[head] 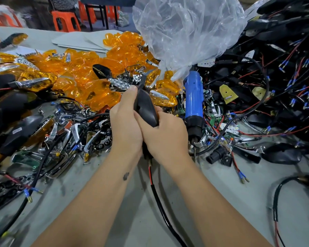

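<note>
Both my hands hold a black turn-signal housing (146, 106) upright above the grey table (212, 202). My left hand (125, 125) grips its left side, thumb up near the pointed top. My right hand (166, 136) wraps its lower right side. A black cable with a red wire (159, 202) hangs from the housing's bottom and runs toward me across the table. What the palms cover of the housing's lower end is hidden.
Orange lenses (100, 75) are heaped behind the hands. Chrome trims and small parts (73, 132) lie at left. A blue electric screwdriver (194, 102) lies right of my hands. Black housings with wires (275, 77) pile at right, under a clear plastic bag (185, 29).
</note>
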A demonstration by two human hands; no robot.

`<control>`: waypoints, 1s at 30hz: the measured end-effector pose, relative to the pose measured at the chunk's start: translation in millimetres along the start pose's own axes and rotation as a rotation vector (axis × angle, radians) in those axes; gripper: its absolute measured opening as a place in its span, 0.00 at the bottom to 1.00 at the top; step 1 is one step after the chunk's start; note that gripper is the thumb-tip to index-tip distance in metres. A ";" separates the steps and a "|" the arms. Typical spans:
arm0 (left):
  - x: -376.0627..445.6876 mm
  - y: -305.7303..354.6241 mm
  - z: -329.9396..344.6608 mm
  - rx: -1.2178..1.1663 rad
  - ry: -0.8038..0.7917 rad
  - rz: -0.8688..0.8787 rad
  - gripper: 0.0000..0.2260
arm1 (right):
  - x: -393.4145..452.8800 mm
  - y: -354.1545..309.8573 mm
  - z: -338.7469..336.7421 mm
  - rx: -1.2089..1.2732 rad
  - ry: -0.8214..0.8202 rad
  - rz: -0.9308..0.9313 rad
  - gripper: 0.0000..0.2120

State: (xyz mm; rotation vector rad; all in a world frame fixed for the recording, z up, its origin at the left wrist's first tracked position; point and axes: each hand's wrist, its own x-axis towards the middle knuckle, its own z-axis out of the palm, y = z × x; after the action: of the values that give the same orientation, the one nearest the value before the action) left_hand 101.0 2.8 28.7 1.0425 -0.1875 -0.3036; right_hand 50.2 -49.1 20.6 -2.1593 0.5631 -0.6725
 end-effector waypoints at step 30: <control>16.5 12.0 -35.5 -0.056 -0.587 0.043 0.13 | 2.3 7.7 -9.4 -0.223 0.235 -0.208 0.28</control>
State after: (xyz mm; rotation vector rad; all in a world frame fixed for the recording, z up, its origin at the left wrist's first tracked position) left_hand 128.9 31.9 21.8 0.8702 -0.7241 -0.5686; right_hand 44.8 -60.2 20.3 -2.3849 0.5627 -1.0287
